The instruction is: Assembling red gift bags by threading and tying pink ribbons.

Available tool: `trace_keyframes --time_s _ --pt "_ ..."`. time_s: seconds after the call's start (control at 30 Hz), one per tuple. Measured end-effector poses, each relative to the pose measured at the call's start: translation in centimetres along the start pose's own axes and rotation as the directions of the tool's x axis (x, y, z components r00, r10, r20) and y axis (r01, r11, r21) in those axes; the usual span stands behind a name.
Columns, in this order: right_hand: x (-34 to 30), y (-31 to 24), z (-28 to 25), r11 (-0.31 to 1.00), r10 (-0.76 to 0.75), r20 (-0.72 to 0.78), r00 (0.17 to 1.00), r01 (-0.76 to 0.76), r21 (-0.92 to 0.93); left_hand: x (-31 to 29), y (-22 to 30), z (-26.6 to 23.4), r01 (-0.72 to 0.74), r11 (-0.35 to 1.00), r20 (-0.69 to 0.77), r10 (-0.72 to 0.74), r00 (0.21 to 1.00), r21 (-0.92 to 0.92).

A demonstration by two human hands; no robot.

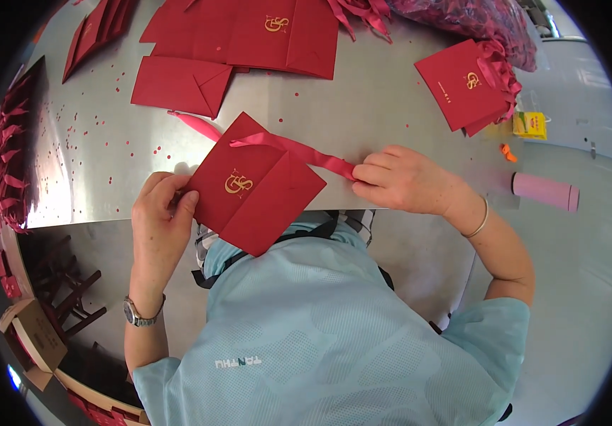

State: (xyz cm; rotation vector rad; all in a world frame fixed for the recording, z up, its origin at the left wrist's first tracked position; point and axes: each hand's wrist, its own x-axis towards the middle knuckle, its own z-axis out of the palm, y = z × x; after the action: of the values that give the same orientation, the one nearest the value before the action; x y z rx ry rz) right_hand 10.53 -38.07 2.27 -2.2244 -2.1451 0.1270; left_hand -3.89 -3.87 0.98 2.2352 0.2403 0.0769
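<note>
A flat red paper gift bag (263, 195) with a gold emblem is held over the table's near edge, tilted. My left hand (162, 202) pinches its left corner between thumb and fingers. A pinkish-red ribbon (306, 154) runs across the bag's upper side, and its right end is pinched in my right hand (398, 179). The ribbon is stretched out to the right of the bag. Another length of ribbon (196, 126) sticks out beyond the bag's upper left edge. The fingertips of my right hand are partly hidden behind its knuckles.
Flat red bags (249, 42) lie at the far side of the metal table (363, 99). Ribboned bags (462, 85) are stacked at far right, near a plastic sack of ribbons (476, 25). A pink bottle (546, 192) lies at right. Bags line the left edge; small red dots are scattered about.
</note>
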Motion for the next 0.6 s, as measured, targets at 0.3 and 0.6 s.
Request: trace_keyframes --time_s 0.3,0.6 --pt "3.4 -1.9 -0.4 0.839 0.279 -0.397 0.874 -0.020 0.544 0.5 -0.6 -0.1 0.188 0.946 0.101 -0.167 0.981 -0.263" --pt "14.1 -7.6 2.0 0.359 0.657 -0.160 0.736 -0.119 0.926 1.1 0.6 -1.3 0.218 0.949 0.263 -0.156 0.952 -0.228"
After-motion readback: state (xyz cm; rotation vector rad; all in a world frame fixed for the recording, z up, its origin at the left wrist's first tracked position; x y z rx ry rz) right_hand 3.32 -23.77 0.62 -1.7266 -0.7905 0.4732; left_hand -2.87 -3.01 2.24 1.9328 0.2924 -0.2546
